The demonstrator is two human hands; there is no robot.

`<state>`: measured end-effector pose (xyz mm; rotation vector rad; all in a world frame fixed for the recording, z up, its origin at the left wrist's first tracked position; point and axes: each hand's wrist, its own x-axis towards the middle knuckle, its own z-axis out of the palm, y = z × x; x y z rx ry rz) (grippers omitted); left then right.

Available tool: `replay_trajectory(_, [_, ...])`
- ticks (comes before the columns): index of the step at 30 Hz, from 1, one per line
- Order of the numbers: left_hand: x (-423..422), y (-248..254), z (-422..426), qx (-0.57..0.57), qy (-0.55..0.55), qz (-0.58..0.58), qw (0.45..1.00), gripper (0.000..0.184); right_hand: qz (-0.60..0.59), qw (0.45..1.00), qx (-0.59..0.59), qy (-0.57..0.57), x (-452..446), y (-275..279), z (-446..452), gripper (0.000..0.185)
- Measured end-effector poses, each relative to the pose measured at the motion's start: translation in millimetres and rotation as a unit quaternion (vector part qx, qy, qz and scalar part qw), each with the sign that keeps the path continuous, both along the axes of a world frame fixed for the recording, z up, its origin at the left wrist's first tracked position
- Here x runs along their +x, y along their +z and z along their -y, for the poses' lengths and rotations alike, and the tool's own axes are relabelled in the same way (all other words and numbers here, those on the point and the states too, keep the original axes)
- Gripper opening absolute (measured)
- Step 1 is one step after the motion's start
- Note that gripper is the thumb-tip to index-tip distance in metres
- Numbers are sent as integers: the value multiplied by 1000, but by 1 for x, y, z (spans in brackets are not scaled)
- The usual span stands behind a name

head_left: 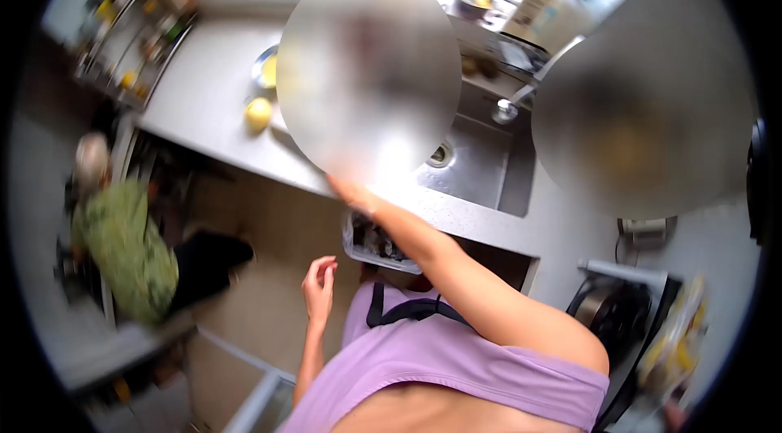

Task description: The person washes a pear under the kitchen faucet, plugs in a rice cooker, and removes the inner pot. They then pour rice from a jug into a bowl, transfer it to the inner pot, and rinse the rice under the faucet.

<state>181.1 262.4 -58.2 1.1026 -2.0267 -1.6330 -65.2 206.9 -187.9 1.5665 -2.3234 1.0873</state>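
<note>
A round yellow fruit (pixel 258 114) sat on the counter (pixel 208 66) near its front edge, left of a large blurred oval that hid the middle of the worktop. The right hand (pixel 343 185) reached over that front edge, its arm stretched across the body; most of it was lost in the blur, so whether its grip was closed, or had hold of anything, could not be told. Just behind the fruit stood a blue-rimmed dish (pixel 260 66) with something yellow in it, partly covered by the same blur.

The left hand (pixel 318 285) hung in front of the counter, well apart from the fruit, its grip loosely open with the fingers bent and nothing visible in it. Near it, below the counter edge, was a plastic tub (pixel 379 260) with dark contents that were too unclear to name.

To the right of the oval lay a steel sink (pixel 481 160), with a round drain (pixel 440 156) and a tap head (pixel 505 111) over it. A wire rack (pixel 130 42) stood at the far left. Below it, a person in a green patterned top (pixel 130 254) and dark trousers (pixel 212 263) was well apart from both hands.
</note>
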Motion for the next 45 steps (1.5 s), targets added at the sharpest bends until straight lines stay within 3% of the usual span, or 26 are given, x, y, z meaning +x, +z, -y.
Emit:
replay_trajectory(1, [1, -5, 12, -4, -9, 4, 1000, 17, 0, 993, 99, -57, 2, 12, 14, 20])
replay_trajectory(4, [-7, -12, 46, -3, -62, 21, 998, 18, -35, 984, 160, -74, 1, 5, 27, 22])
replay_trajectory(6, [-31, -4, 60, -25, -131, 9, 991, 18, -32, 993, 74, -85, -5, 15, 11, 22])
replay_trajectory(9, [-76, 0, 70, -19, -237, -27, 971, 18, 218, 960, 157, 75, -33, 70, -44, 34])
replay_trajectory(10, [-94, 2, 71, -26, -280, -18, 959, 19, 324, 923, 140, 154, -43, 87, -75, 37])
replay_trajectory(11, [-113, -3, 71, -30, -321, -34, 946, 20, 523, 827, 94, 181, -50, 89, -107, 43])
replay_trajectory(12, [-133, 2, 63, -22, -360, -36, 932, 21, 682, 718, 50, 126, -43, 152, -169, 43])
replay_trajectory(13, [-154, 2, 56, -33, -413, -46, 909, 21, 709, 698, 0, 96, -41, 162, -218, 45])
replay_trajectory(14, [-175, 0, 49, -46, -460, -57, 885, 21, 576, 816, 49, 4, -47, 133, -260, 41])
replay_trajectory(15, [-195, -3, 37, -45, -500, -76, 862, 20, 273, 907, 256, -195, -23, 153, -316, 31])
replay_trajectory(16, [-216, -2, 24, -54, -540, -84, 835, 20, 129, 838, 443, -291, -2, 181, -361, 29])
replay_trajectory(17, [-231, 6, 4, -61, -577, -79, 810, 20, 38, 846, 424, -323, 16, 172, -417, 30])
replay_trajectory(18, [-248, 17, -19, -71, -609, -76, 786, 20, 112, 878, 226, -407, 37, 143, -468, 27])
replay_trajectory(19, [-265, 16, -43, -72, -630, -87, 768, 20, 241, 848, 47, -470, 67, 168, -500, 21])
replay_trajectory(21, [-290, 14, -99, -59, -673, -106, 730, 21, 340, 677, -247, -605, 116, 158, -571, 22])
replay_trajectory(23, [-308, 12, -170, -32, -706, -136, 695, 21, 82, 644, -178, -739, 165, 145, -644, 18])
replay_trajectory(24, [-314, 10, -209, -19, -715, -157, 681, 22, 88, 587, -204, -778, 187, 143, -674, 20])
replay_trajectory(26, [-319, 7, -292, 13, -741, -157, 652, 24, 35, 533, -259, -805, 218, 128, -729, 29])
replay_trajectory(28, [-328, -21, -380, 46, -779, -190, 596, 31, 46, 497, -305, -811, 228, 118, -768, 39])
replay_trajectory(30, [-315, -16, -459, 125, -781, -44, 610, 44, 81, 451, -342, -820, 216, 126, -785, 43])
replay_trajectory(32, [-315, -35, -526, 147, -752, 50, 641, 61, 215, 449, -352, -793, 210, 117, -814, 56])
replay_trajectory(34, [-311, -47, -576, 125, -739, 18, 662, 59, 291, 424, -393, -762, 207, 92, -837, 62])
replay_trajectory(38, [-363, -155, -655, 222, -668, 79, 706, 70, 335, 399, -478, -707, 201, 77, -844, 62])
replay_trajectory(39, [-341, -92, -644, 213, -663, 119, 708, 72, 341, 394, -491, -698, 201, 74, -846, 63])
replay_trajectory(40, [-333, -78, -645, 205, -638, 52, 740, 65, 345, 390, -501, -691, 201, 73, -849, 63])
replay_trajectory(45, [-347, -80, -658, 179, -642, 49, 744, 64, 361, 377, -536, -664, 201, 72, -852, 64])
